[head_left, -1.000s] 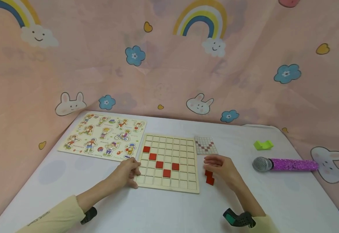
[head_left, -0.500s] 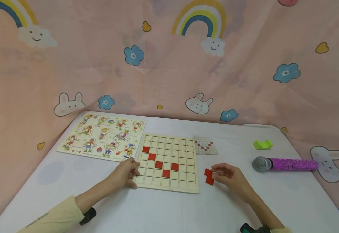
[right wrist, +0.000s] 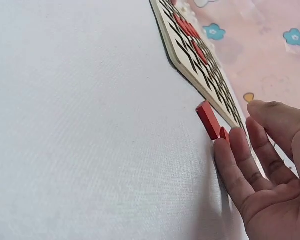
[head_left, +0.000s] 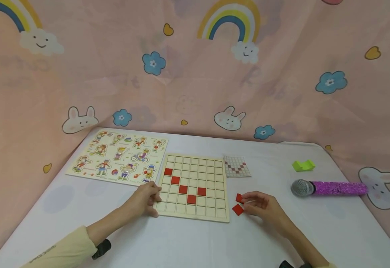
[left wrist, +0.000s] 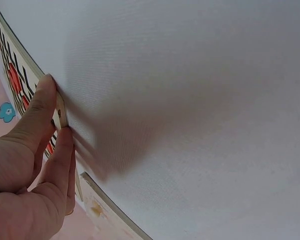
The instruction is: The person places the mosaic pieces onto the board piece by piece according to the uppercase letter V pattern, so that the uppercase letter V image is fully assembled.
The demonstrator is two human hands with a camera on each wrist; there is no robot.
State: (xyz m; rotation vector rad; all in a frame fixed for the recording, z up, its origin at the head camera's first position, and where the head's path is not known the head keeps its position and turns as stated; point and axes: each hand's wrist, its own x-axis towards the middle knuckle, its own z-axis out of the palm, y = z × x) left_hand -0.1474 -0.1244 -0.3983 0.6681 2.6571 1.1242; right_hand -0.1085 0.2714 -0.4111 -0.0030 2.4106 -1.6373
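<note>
A wooden grid board (head_left: 195, 167) lies on the table with several red square tiles (head_left: 183, 189) set in its cells. My left hand (head_left: 147, 197) grips the board's near left corner, thumb at the front edge and fingers along the left side, as the left wrist view shows. Right of the board lie two loose red tiles, a nearer one (head_left: 238, 210) and a farther one (head_left: 239, 198) partly hidden by fingers. My right hand (head_left: 263, 208) is beside them, fingertips right at the tiles and thumb apart from the fingers in the right wrist view.
A small pattern card (head_left: 236, 166) lies off the board's far right corner. To the left is a picture puzzle board (head_left: 118, 156) with figures. A purple glittery microphone (head_left: 332, 188) and a green curved block (head_left: 303, 166) lie on the right. A pink printed cloth (head_left: 181, 85) hangs behind.
My right hand has drawn back to the right from above the loose tiles, then come close to them again. The nearer tile has turned and separated from the other. My left hand stays put.
</note>
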